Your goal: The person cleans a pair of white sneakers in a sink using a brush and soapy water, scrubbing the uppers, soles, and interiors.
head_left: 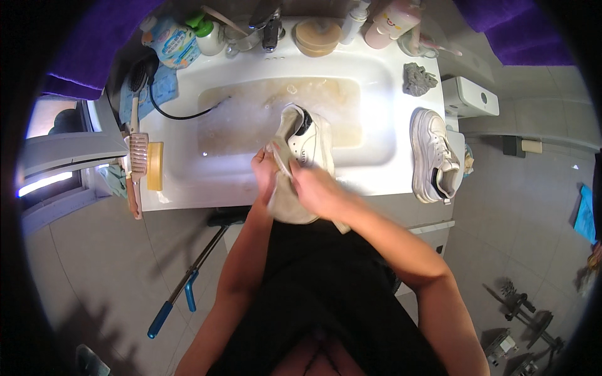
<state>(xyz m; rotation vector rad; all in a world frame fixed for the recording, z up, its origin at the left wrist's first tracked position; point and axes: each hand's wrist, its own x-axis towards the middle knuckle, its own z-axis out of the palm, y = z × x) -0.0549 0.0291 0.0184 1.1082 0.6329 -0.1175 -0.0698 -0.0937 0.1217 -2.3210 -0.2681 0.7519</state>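
Note:
A white sneaker (318, 143) with a black heel patch is tilted over the near rim of the washbasin (182, 188), its opening turned to the left. Both hands are at its front part. My left hand (266, 172) is closed, with its fingertips pinching a beige fabric part (290, 205) by the shoe's opening. Just right of it my right hand (315, 188) is closed over the same area, slightly blurred. Whether the beige fabric is the shoe's tongue or a separate cloth, I cannot tell. Cloudy brownish water (241, 128) stands in the basin behind.
A second white sneaker (433, 156) and a grey rag (419, 79) lie on the right rim. Brushes (138, 156) and a yellow block (155, 166) line the left. Bottles (210, 39) and a faucet (272, 32) stand behind. A blue-handled pole (188, 282) leans below left.

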